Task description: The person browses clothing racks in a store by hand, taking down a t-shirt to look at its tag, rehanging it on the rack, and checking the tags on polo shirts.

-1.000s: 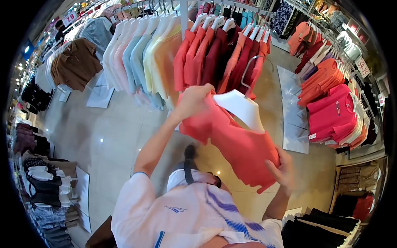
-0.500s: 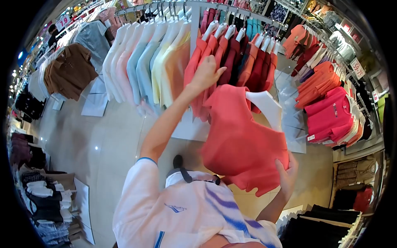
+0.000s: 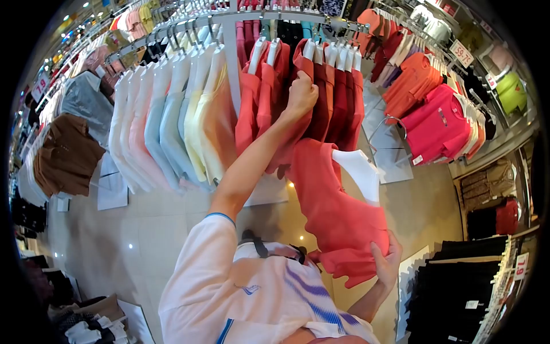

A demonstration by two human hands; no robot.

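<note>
My hands are apart: my left hand (image 3: pixel 302 94) grips a dark red garment (image 3: pixel 306 63) on the rack (image 3: pixel 229 18), my right hand (image 3: pixel 388 258) clamps the coral top (image 3: pixel 338 212)

The room is a clothing shop with a shiny beige tiled floor (image 3: pixel 146 229) that reflects small spots of light. A metal rail (image 3: pixel 172 24) with a white post (image 3: pixel 232 63) runs across the front, carrying pastel tops (image 3: pixel 172 117) on its left part. Flat white bases (image 3: pixel 113 192) lie on the floor. At the left hang a brown shirt (image 3: pixel 69 152) and pale blue clothes (image 3: pixel 86 106); at the right, orange tops (image 3: pixel 412 83) and a bright pink T-shirt (image 3: pixel 438 123). Black clothes (image 3: pixel 452 286) fill the lower right. Price signs (image 3: pixel 461 53) stand among the racks, and small lights (image 3: pixel 85 5) shine at the upper left.
</note>
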